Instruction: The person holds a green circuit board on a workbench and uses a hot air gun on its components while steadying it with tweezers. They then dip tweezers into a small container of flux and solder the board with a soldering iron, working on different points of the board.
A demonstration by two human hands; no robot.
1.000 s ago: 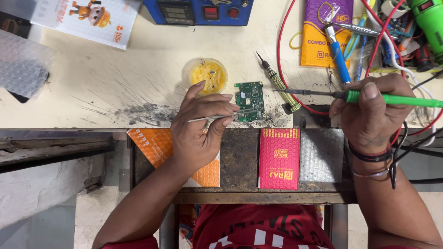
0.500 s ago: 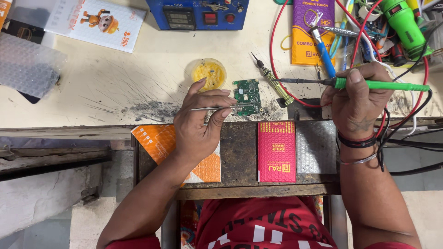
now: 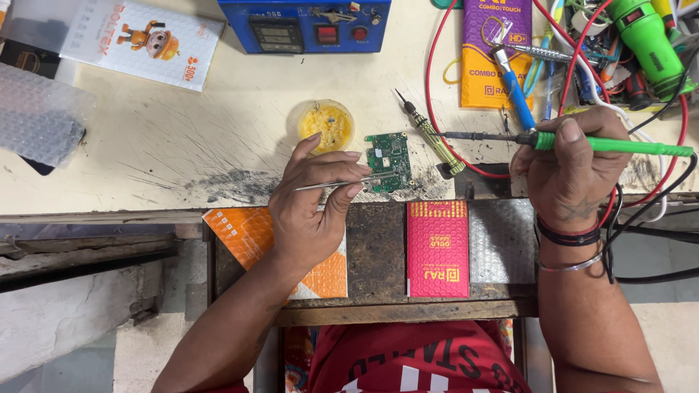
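Observation:
My left hand [image 3: 313, 196] grips thin metal tweezers [image 3: 342, 183], whose tips rest on a small green circuit board [image 3: 389, 160] lying on the worn workbench [image 3: 182, 145]. My right hand [image 3: 568, 167] holds a green-handled soldering iron [image 3: 611, 144]. Its dark tip points left and stops to the right of the board, apart from it. A small round tin of yellow flux [image 3: 325, 124] sits just behind my left hand.
A yellow-striped screwdriver [image 3: 429, 135] lies right of the board. Behind are a blue power unit [image 3: 306, 22], a purple pouch [image 3: 495, 51], red wires [image 3: 437, 109] and tools [image 3: 641, 44]. Bubble wrap [image 3: 36, 113] and a white packet [image 3: 142, 40] lie left. Orange [image 3: 255, 233] and pink [image 3: 437, 251] pouches sit in front.
The view has shifted slightly. My right hand with the soldering iron has stayed to the right of the board, and my left hand keeps the tweezers on the board.

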